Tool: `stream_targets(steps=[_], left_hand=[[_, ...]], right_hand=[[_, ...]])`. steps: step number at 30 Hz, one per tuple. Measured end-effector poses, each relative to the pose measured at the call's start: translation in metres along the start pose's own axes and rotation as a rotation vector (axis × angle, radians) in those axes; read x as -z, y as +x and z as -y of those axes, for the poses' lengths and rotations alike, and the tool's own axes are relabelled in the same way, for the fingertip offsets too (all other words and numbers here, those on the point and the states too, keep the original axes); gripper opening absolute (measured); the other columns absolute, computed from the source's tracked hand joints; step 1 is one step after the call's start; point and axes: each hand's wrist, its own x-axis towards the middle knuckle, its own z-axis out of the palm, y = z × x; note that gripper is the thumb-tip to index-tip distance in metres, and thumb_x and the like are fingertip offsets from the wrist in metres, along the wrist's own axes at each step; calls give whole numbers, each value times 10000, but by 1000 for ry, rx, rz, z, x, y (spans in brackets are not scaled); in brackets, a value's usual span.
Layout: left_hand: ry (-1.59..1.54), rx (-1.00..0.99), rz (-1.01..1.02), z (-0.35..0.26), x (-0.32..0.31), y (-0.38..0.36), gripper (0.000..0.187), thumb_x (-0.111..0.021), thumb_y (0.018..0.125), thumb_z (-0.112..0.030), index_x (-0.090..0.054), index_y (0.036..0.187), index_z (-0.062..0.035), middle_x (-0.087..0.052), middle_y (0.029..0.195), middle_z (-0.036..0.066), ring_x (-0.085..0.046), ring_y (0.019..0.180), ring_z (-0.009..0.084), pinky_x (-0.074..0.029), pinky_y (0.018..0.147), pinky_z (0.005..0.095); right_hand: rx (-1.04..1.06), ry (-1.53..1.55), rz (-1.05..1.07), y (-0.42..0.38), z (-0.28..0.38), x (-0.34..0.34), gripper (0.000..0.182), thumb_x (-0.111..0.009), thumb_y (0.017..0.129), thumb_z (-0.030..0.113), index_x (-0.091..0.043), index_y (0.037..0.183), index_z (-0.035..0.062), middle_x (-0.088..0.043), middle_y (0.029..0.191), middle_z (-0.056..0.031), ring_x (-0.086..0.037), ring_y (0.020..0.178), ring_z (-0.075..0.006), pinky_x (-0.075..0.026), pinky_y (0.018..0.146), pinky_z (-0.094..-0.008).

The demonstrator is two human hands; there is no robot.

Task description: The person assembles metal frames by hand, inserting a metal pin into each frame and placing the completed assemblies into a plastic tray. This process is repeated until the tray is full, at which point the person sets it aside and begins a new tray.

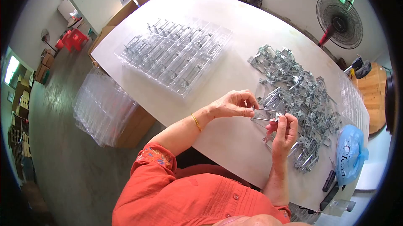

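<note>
My left hand (233, 104) and my right hand (285, 131) both grip one metal wire clip (265, 114) just above the white table (218, 79). The left fingers pinch its wire end, and the right fingers pinch the small plate at its other end. A gold bracelet sits on my left wrist. A large heap of the same metal clips (298, 95) lies on the table just beyond and right of my hands.
A clear plastic tray (176, 53) holding rows of clips lies at the table's far left. Stacked empty clear trays (103, 108) stand on a cardboard box beside the table. A blue plastic bag (349, 154) lies at the right edge. A black floor fan (339, 21) stands behind.
</note>
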Motion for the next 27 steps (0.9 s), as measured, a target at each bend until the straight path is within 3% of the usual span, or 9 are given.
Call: stream_targets(steps=[2, 7, 11, 15, 19, 21, 23, 25, 27], left_hand=[[131, 9, 8, -3, 0, 2, 227, -784, 922, -214, -714, 1050, -40, -615, 969, -17, -602, 944, 83, -506, 799, 240], [-35, 150, -38, -8, -6, -1, 229, -770, 928, -155, -691, 1093, -17, -648, 928, -10, -608, 831, 73, -518, 777, 235], [-106, 142, -130, -21, -9, -1, 236, -759, 937, -151, -679, 1104, -4, -669, 928, 1, -617, 847, 66, -520, 766, 225], [-88, 127, -198, -45, -13, -3, 199, -748, 940, -123, -678, 1081, -1, -696, 961, 21, -643, 896, 57, -537, 787, 226], [267, 130, -390, -78, -18, -12, 169, -758, 923, -108, -695, 1040, -2, -715, 887, 20, -660, 814, 60, -554, 735, 226], [527, 77, -547, -95, -5, -15, 145, -766, 913, -102, -715, 1001, 2, -717, 847, 20, -658, 777, 64, -547, 706, 228], [658, 95, -596, -113, 17, -14, 141, -768, 910, -110, -722, 975, 7, -718, 830, 21, -650, 758, 64, -537, 691, 225], [786, 107, -644, -125, 41, -7, 142, -770, 906, -117, -730, 950, 12, -719, 814, 23, -643, 739, 65, -527, 675, 223], [932, 246, -760, -123, 71, 4, 214, -780, 893, -193, -737, 914, 16, -718, 788, 33, -630, 718, 78, -510, 660, 237]], right_hand=[[12, 12, 22, 1, -4, 1, 123, -536, 1073, 162, -542, 1105, 43, -672, 837, -62, -646, 661, -109, -522, 574, -241], [63, 55, 21, 1, -1, 0, 126, -532, 1078, 171, -537, 1126, 54, -671, 838, -68, -644, 656, -117, -521, 572, -243], [152, 102, -7, 2, -4, 4, 123, -529, 1080, 168, -529, 1149, 66, -670, 838, -78, -635, 643, -124, -506, 557, -239], [82, 54, 63, -9, -14, -4, 105, -543, 1071, 142, -549, 1137, 60, -673, 845, -81, -646, 643, -129, -514, 555, -253], [160, -179, 443, -26, -28, -23, 64, -661, 982, 86, -625, 1008, 40, -677, 744, -105, -691, 621, -186, -537, 571, -318], [312, -352, 559, -32, -30, -27, 109, -721, 914, 88, -643, 989, 69, -684, 769, -139, -678, 629, -304, -541, 586, -377], [404, -352, 662, -33, -26, -33, 101, -721, 911, 106, -643, 968, 76, -683, 768, -120, -670, 630, -318, -532, 575, -389], [405, -361, 654, -33, -28, -34, 90, -713, 916, 117, -639, 950, 77, -677, 762, -116, -662, 626, -325, -526, 571, -397], [411, -378, 648, -34, -28, -33, 86, -705, 922, 127, -635, 933, 78, -670, 756, -113, -655, 622, -332, -520, 567, -405]])
